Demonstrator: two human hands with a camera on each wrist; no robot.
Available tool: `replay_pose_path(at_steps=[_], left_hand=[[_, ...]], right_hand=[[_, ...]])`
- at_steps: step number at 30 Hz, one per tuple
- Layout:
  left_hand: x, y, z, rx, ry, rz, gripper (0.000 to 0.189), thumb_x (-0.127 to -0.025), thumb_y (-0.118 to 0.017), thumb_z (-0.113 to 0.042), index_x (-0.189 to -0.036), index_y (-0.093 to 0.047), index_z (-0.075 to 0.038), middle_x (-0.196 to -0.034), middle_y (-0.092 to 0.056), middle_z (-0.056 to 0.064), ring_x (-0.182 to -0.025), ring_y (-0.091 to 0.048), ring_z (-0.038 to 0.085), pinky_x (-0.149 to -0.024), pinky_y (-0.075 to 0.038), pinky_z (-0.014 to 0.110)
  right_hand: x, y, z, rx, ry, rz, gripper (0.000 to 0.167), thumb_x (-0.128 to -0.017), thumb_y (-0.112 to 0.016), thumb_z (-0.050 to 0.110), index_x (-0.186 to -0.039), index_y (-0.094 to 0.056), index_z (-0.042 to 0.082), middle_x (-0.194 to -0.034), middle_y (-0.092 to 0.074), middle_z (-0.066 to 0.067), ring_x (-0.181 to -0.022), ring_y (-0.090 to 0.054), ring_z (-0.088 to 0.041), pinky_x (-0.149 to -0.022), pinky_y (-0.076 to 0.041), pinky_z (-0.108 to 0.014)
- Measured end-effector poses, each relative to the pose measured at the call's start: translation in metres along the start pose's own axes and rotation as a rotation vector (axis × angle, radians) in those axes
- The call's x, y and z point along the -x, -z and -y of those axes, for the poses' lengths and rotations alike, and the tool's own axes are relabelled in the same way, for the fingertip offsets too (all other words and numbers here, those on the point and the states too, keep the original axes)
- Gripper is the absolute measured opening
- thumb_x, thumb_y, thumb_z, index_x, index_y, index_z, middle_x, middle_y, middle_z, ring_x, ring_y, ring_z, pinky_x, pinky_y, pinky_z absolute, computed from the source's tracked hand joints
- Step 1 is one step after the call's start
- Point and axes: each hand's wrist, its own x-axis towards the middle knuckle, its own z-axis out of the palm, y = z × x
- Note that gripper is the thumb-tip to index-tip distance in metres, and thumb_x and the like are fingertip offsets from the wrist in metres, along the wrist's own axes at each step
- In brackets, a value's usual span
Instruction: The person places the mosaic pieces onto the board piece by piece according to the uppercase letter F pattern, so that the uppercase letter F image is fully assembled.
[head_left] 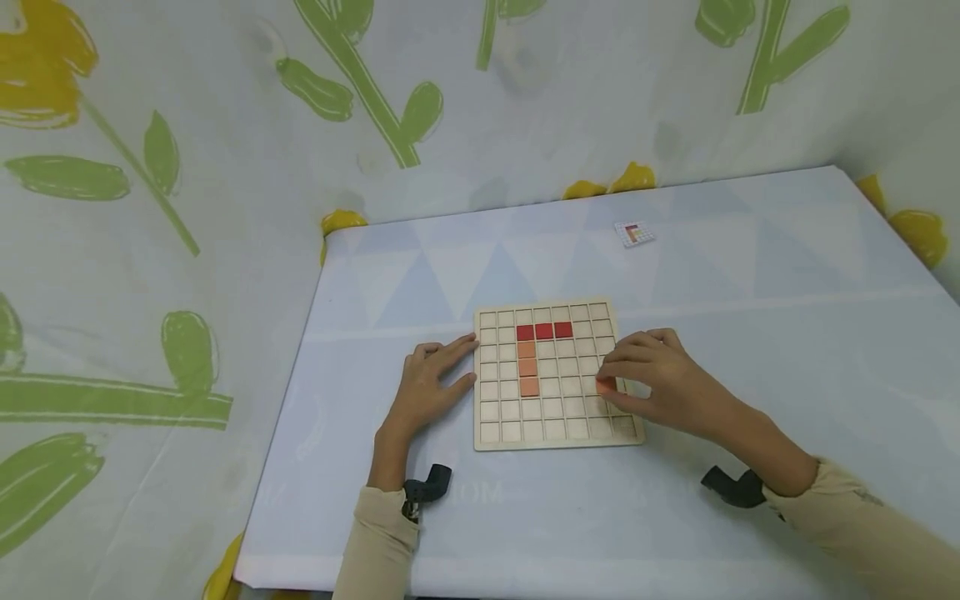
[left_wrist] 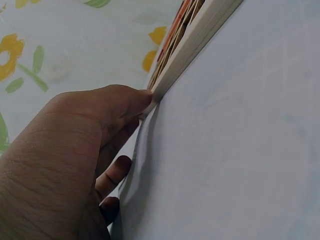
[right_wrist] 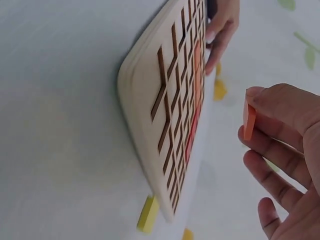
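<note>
A square wooden grid board point(head_left: 558, 446) lies on the table, with three red tiles point(head_left: 543, 331) in a row and three orange tiles point(head_left: 528, 367) in a column below the leftmost red one. My left hand point(head_left: 423, 387) rests at the board's left edge; in the left wrist view its thumb touches the board's side point(left_wrist: 172, 72). Over the board's right part, my right hand point(head_left: 663, 379) pinches another orange tile point(right_wrist: 249, 120) between thumb and fingers. The right wrist view shows that tile held on edge, raised above the board, the other fingers spread.
A small card point(head_left: 634, 234) printed with a coloured grid pattern lies toward the back of the table point(head_left: 360, 292). Just past a board corner, a yellow block point(right_wrist: 147, 214) shows in the right wrist view. Flower-patterned cloth point(head_left: 247, 167) hangs behind and at the sides.
</note>
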Motion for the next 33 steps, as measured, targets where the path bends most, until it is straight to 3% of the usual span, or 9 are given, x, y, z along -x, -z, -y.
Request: replay_pose_path(at_steps=[3,5,14,20,26,33], left_hand=[[0.0,0.0,0.0,0.005,0.006,-0.001,0.051,-0.096,-0.064,-0.038,-0.146,-0.055,-0.031,-0.15,-0.045,-0.021,-0.127,-0.042,0.025,-0.101,-0.029,0.047],[0.001,-0.001,0.001,0.008,0.011,0.0,0.051,-0.096,-0.064,-0.039,-0.146,-0.055,-0.031,-0.149,-0.045,-0.022,-0.127,-0.042,0.026,-0.101,-0.029,0.047],[0.011,-0.008,0.0,0.005,0.042,0.024,0.051,-0.096,-0.064,-0.041,-0.145,-0.054,-0.035,-0.149,-0.042,-0.027,-0.128,-0.041,0.025,-0.101,-0.029,0.047],[0.015,-0.01,0.0,0.011,0.005,0.012,0.05,-0.096,-0.064,-0.042,-0.145,-0.056,-0.033,-0.149,-0.044,-0.024,-0.126,-0.042,0.026,-0.1,-0.03,0.049],[0.014,-0.006,-0.002,0.011,-0.003,-0.005,0.051,-0.095,-0.065,-0.04,-0.144,-0.056,-0.03,-0.15,-0.045,-0.021,-0.126,-0.043,0.026,-0.1,-0.03,0.049],[0.009,-0.002,-0.004,-0.003,-0.012,-0.017,0.051,-0.096,-0.064,-0.039,-0.145,-0.056,-0.029,-0.15,-0.046,-0.019,-0.127,-0.042,0.026,-0.1,-0.03,0.049]], right_hand=[[-0.01,-0.009,0.006,-0.025,-0.005,0.024,0.02,-0.073,-0.086,0.011,-0.09,-0.076,0.016,-0.09,-0.07,0.009,-0.095,-0.061,-0.017,-0.085,-0.039,-0.046],[-0.015,-0.015,0.011,-0.041,0.002,0.028,0.021,-0.072,-0.087,0.009,-0.089,-0.076,0.015,-0.089,-0.069,0.01,-0.094,-0.061,-0.016,-0.085,-0.039,-0.046],[-0.02,-0.038,0.026,-0.07,0.001,0.034,0.02,-0.073,-0.087,0.012,-0.089,-0.076,0.016,-0.09,-0.07,0.011,-0.096,-0.061,-0.015,-0.083,-0.04,-0.043],[-0.021,-0.049,0.034,-0.085,-0.04,0.045,0.018,-0.074,-0.087,0.014,-0.088,-0.077,0.017,-0.091,-0.069,0.01,-0.098,-0.06,-0.014,-0.083,-0.038,-0.042],[-0.026,-0.056,0.04,-0.083,-0.068,0.064,0.019,-0.074,-0.088,0.019,-0.089,-0.077,0.018,-0.092,-0.069,0.011,-0.1,-0.059,-0.014,-0.086,-0.038,-0.042],[-0.035,-0.062,0.04,-0.049,-0.027,0.057,0.015,-0.076,-0.086,0.017,-0.087,-0.076,0.018,-0.091,-0.069,0.01,-0.098,-0.059,-0.014,-0.084,-0.039,-0.041]])
